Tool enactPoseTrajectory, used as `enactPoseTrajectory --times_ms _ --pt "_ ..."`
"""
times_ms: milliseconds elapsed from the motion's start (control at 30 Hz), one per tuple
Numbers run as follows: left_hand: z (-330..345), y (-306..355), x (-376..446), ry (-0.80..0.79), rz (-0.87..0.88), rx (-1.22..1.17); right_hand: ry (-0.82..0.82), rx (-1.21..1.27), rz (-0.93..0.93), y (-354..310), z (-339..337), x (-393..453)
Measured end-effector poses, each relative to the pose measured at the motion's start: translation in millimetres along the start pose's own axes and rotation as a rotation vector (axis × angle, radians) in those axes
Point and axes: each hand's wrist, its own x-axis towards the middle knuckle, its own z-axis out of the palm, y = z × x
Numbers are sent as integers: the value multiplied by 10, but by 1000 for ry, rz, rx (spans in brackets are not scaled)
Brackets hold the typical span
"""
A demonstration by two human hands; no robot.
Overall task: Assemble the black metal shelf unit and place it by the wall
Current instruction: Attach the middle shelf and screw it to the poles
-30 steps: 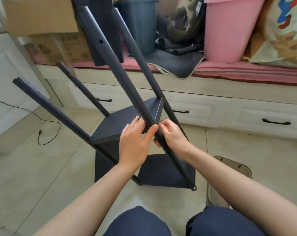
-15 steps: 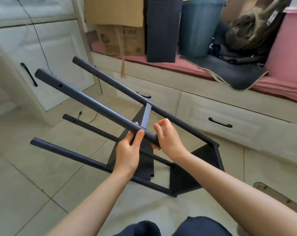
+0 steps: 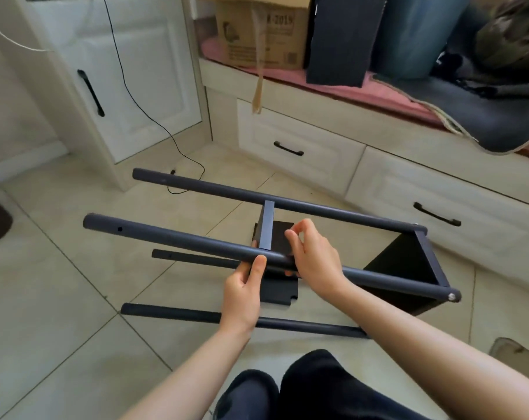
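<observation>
The black metal shelf unit (image 3: 405,262) lies on its side on the tiled floor, four tube legs pointing left. Two shelf panels are fixed between the legs, one at the right end and one (image 3: 266,228) in the middle. My left hand (image 3: 243,289) grips the near upper leg (image 3: 178,241) from below, thumb over the tube. My right hand (image 3: 313,257) holds the same leg just right of it, thumb hooked under and fingers curled above the tube beside the middle panel. A bolt head (image 3: 452,296) shows at that leg's right end.
A low white bench with drawers (image 3: 290,147) runs along the far side, topped by a pink cushion, a cardboard box (image 3: 257,28), a loose black panel (image 3: 342,40) and a dark bin. A white cabinet (image 3: 130,71) stands at left with a black cable (image 3: 154,122) trailing down. My knees are below.
The shelf unit has swung down from nearly upright to lying on its side, legs now pointing left. Both hands stayed on the same leg. The view turned left toward the cabinet.
</observation>
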Motion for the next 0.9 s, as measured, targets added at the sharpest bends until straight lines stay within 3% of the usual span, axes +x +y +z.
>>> enactPoseTrajectory --times_ms 700,800,900 --pt "-389 -256 -191 -92 -126 198 -272 39 15 72 128 -276" --pt "-434 -166 -176 -59 -102 399 -308 89 40 75 85 -227" --pt "-537 -31 -187 5 48 864 -325 94 45 72 73 -225"
